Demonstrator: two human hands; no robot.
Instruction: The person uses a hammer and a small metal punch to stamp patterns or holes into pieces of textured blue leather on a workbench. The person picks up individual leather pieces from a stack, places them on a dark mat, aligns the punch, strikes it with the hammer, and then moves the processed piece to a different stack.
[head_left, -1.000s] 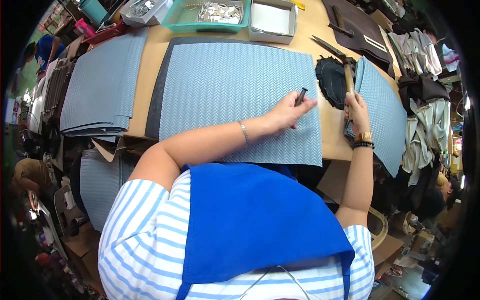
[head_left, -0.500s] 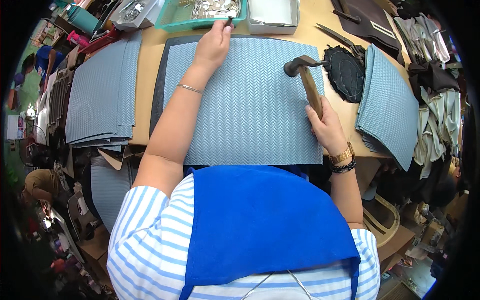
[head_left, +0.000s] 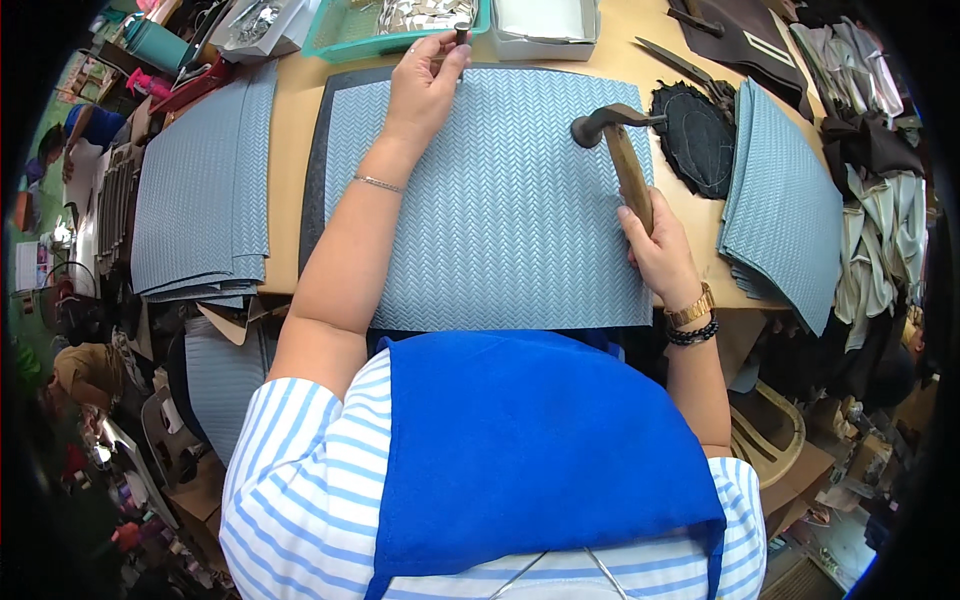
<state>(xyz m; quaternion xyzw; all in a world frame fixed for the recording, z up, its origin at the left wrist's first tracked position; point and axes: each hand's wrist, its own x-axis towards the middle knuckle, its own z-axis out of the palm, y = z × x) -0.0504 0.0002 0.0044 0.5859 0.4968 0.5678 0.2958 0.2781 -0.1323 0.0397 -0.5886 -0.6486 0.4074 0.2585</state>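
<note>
L hand [head_left: 428, 82] pinches a small dark punch [head_left: 461, 34] between thumb & fingertips at the far edge of the blue woven sheet [head_left: 500, 200], beside the teal tray [head_left: 350, 40], so it's close to the small parts. R hand [head_left: 658, 250] is wrapped tight round the hammer [head_left: 615, 140], head resting on the sheet, ready w/o strain. 2 sheet stacks [head_left: 200, 190] flank the work.

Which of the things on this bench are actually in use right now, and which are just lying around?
In use:
left hand pinching a small dark punch
right hand gripping the hammer
blue-grey woven sheet

Lying about:
green tray
scissors
stacked sheets
dark round piece
</note>
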